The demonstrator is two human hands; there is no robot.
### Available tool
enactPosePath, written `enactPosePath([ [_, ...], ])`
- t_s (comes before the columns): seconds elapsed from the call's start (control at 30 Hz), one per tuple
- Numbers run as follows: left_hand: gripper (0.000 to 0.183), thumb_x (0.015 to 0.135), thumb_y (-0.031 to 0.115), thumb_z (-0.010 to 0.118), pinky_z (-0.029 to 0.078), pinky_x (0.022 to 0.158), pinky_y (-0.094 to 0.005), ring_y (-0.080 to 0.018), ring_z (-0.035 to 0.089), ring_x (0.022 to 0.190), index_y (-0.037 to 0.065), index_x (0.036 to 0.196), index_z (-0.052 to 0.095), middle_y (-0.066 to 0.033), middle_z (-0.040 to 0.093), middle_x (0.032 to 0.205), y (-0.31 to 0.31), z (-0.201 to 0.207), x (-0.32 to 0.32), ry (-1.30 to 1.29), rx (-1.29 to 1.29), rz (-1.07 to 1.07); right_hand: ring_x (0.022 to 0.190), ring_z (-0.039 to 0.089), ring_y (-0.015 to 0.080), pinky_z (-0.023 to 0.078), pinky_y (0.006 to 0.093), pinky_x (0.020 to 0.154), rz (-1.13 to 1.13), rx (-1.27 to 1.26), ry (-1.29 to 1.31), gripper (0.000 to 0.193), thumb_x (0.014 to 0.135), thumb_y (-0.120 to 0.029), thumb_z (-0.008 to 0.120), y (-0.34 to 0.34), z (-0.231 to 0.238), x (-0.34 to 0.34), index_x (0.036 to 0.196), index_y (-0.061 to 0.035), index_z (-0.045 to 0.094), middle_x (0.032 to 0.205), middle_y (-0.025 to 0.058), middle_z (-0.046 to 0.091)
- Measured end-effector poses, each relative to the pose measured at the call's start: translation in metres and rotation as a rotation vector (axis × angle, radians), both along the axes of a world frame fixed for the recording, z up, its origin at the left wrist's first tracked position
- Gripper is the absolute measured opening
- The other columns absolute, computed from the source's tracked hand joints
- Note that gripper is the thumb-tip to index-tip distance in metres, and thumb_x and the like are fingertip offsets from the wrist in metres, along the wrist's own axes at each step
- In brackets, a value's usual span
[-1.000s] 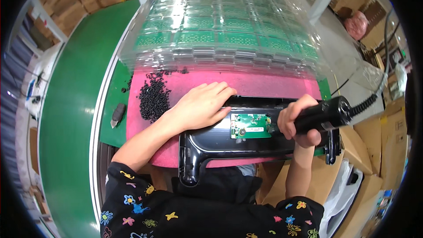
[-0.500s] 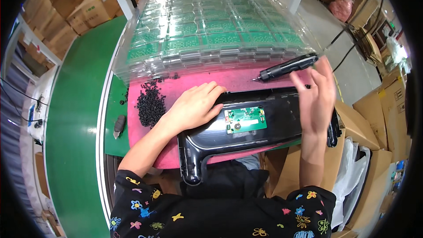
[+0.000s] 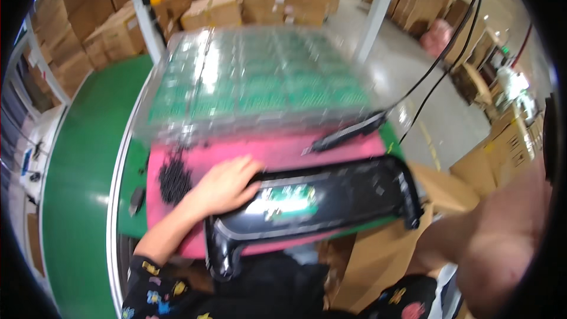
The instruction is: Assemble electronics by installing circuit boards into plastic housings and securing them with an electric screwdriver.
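A glossy black plastic housing [image 3: 348, 192] with a curved leg at each end lies on a pink mat [image 3: 283, 150]. A small green circuit board [image 3: 298, 201] sits in the housing, blurred by motion. My left hand [image 3: 230, 186] is closed over the far left rim of the housing, thumb toward its inner face. My right hand [image 3: 502, 242] is off the housing, raised close at the lower right; it is smeared and its fingers cannot be made out. Beyond the housing lies a black electric screwdriver [image 3: 348, 134], untouched, its tip pointing left.
Stacked clear trays [image 3: 254, 82] of green circuit boards stand at the back. A heap of small black screws [image 3: 174, 182] lies left on the mat. A green conveyor belt [image 3: 82, 183] runs along the left. An open cardboard box [image 3: 378, 260] stands at the near right; black cables [image 3: 440, 62] hang at right.
My right hand has left the area beside the screwdriver and swung back toward me at the lower right. The view has tilted up and shifted. My left hand stays on the housing.
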State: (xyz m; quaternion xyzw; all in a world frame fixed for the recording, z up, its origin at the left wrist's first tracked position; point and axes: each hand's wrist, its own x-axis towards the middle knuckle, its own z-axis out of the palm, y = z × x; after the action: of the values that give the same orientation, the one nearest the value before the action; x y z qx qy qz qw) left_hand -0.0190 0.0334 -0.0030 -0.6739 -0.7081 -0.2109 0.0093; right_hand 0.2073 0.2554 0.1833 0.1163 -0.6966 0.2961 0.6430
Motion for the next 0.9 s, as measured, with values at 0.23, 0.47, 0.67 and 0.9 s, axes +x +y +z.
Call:
enactPosePath([
  [0.23, 0.041, 0.087, 0.030, 0.068, 0.049, 0.093, -0.0448, -0.0358, 0.061, 0.107, 0.008, 0.120, 0.059, -0.0197, 0.061, 0.111, -0.031, -0.022, 0.015, -0.075, -0.157, 0.068, 0.115, 0.050, 0.0248, 0.039, 0.0511, 0.094, -0.159, 0.303, 0.582, 0.048, 0.085, -0.011, 0.066, -0.010, 0.118, 0.030, 0.128, -0.0040, 0.044, 0.131, 0.0138, 0.047],
  [0.47, 0.024, 0.087, 0.012, 0.066, 0.052, 0.080, -0.0391, -0.0342, 0.065, 0.091, 0.003, 0.108, 0.062, -0.0165, 0.063, 0.099, -0.007, -0.006, 0.040, -0.091, 0.125, 0.061, 0.108, 0.053, 0.0238, 0.041, 0.0476, 0.087, -0.184, 0.312, 0.611, 0.039, 0.084, -0.006, 0.064, 0.006, 0.077, 0.056, 0.119, -0.0057, 0.047, 0.125, 0.0132, 0.049],
  [0.67, 0.036, 0.091, 0.028, 0.063, 0.053, 0.081, -0.0452, -0.0352, 0.062, 0.096, 0.006, 0.118, 0.057, -0.0147, 0.060, 0.101, 0.000, 0.012, 0.006, -0.061, -0.167, 0.087, 0.102, 0.055, 0.0229, 0.043, 0.0447, 0.080, -0.145, 0.109, 0.396, 0.032, 0.083, -0.002, 0.063, -0.008, 0.017, 0.007, 0.112, -0.0071, 0.050, 0.120, 0.0127, 0.051],
  [0.9, 0.037, 0.094, 0.028, 0.060, 0.052, 0.080, -0.0436, -0.0328, 0.063, 0.095, 0.003, 0.121, 0.055, -0.0148, 0.060, 0.100, 0.001, 0.005, 0.010, -0.015, -0.144, -0.007, 0.095, 0.058, 0.0219, 0.045, 0.0413, 0.072, -0.044, 0.010, 0.420, 0.026, 0.082, 0.003, 0.062, -0.047, 0.007, -0.005, 0.104, -0.0088, 0.053, 0.114, 0.0121, 0.053],
])
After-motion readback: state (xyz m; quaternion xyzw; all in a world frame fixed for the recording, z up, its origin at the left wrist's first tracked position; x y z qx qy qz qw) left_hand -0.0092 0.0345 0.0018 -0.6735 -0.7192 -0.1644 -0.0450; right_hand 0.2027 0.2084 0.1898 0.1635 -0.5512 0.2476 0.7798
